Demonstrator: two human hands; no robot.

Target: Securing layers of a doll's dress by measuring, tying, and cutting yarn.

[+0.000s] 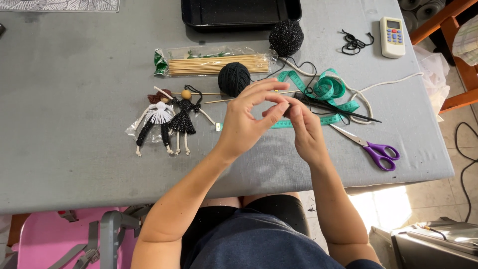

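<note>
My left hand (246,119) and my right hand (304,130) meet fingertip to fingertip above the grey table (74,144), pinching something small between them that I cannot make out. Just beyond the fingers lie a black comb (334,106) and a teal measuring tape (323,92). A black yarn ball (233,78) sits just past my left hand. Two small yarn dolls (169,119) lie to the left, one with a white skirt, one in sparkly black with a wooden bead head.
A bag of wooden skewers (214,62), a sparkly black yarn ball (286,37), a black tray (239,12), white cord (388,82), purple-handled scissors (371,147), a white remote (392,36) and a black thread tangle (354,42) lie on the table. A wooden chair (448,30) stands right.
</note>
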